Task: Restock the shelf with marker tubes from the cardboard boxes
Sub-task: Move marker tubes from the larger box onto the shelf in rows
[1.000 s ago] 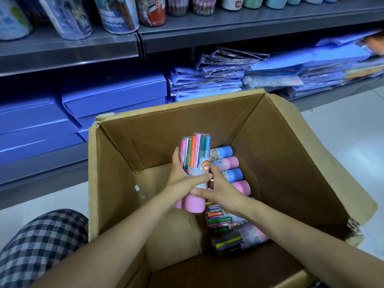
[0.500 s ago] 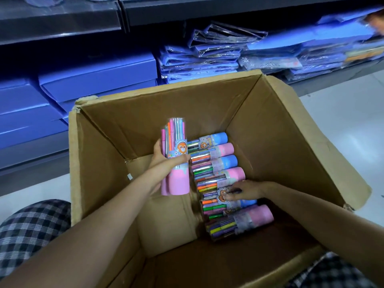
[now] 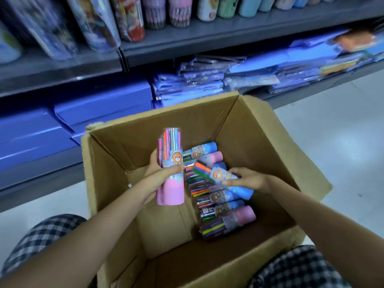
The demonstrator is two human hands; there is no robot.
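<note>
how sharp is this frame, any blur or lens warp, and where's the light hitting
Head view: the upper shelf and its tubes smear with motion blur; the blue-capped tube in the right hand is soft; shelf lines bow from wide-angle distortion; a pale glare patch sits on the floor.

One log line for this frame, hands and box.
left hand: holds pink tubes upright | right hand: lifting blue tube | cardboard box: tubes remain

Bare box floor point(image 3: 166, 221) beside tube row point(image 3: 218, 196)
</note>
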